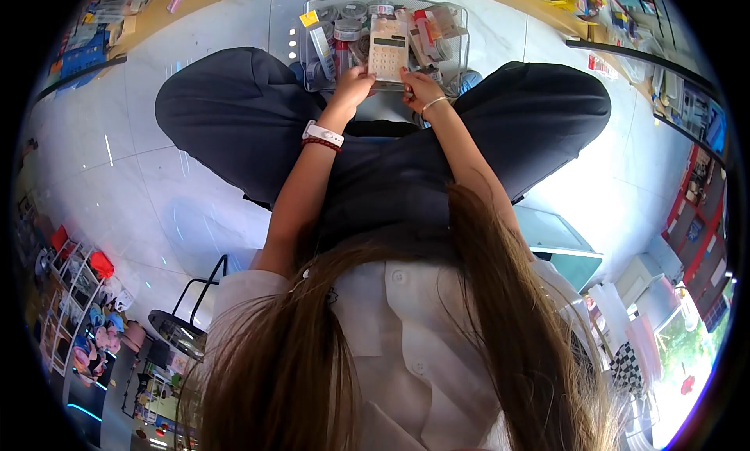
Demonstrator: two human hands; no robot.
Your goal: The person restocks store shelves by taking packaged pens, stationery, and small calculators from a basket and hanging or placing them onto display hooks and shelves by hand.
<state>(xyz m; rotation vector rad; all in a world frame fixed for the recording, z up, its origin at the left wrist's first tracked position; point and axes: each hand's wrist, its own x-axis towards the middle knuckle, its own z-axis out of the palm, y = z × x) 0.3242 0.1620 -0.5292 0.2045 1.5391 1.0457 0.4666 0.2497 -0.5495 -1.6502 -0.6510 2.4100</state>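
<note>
A pale calculator (388, 54) with a dark display is held upright between my two hands, over a wire basket (466, 41). My left hand (354, 86) is closed on its lower left corner. At the lower right corner, my right hand (422, 89) pinches the calculator. Behind and beside it, the basket holds several clear round containers (348, 30), a red-capped tube (423, 30) and a yellow tag (309, 18) at the left. The calculator hides part of the basket's contents.
My bent knees flank the basket on the tiled floor (133, 130). Shelves of goods curve along both upper sides. A round black stool (176, 326) stands at lower left, near a white rack (66, 302). A glass-topped box (558, 232) is at right.
</note>
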